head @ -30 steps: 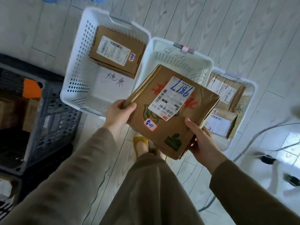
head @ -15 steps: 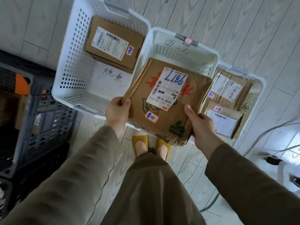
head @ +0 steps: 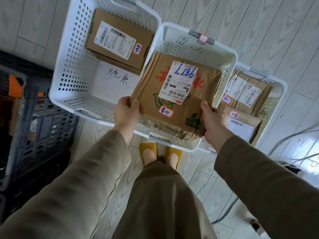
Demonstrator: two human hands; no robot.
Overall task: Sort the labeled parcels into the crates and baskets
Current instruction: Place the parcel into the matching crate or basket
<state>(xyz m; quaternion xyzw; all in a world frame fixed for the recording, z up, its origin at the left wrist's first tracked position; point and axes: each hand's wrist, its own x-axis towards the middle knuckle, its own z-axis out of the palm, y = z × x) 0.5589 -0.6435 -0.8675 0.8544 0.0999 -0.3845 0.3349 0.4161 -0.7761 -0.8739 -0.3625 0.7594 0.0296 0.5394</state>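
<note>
I hold a flat brown cardboard parcel [head: 150, 99] with a white shipping label marked 9817 in blue and a small red-rimmed sticker. My left hand [head: 126, 114] grips its near left corner, my right hand [head: 213, 121] grips its near right edge. The parcel hangs tilted inside the mouth of the middle white basket [head: 198, 49], whose far floor shows handwritten characters. The left white basket [head: 72, 66] holds one labeled box [head: 119, 40]. The right white basket [head: 281, 94] holds two labeled parcels [head: 248, 90].
A dark grey slatted crate [head: 43, 128] stands at the left with brown and orange items behind it. Grey cables [head: 284, 140] trail over the pale wood-look floor at the right. My yellow shoes [head: 160, 156] stand just in front of the middle basket.
Both hands have carried the parcel forward and lower, from above the middle basket's near rim into its mouth. The view has moved closer to the baskets.
</note>
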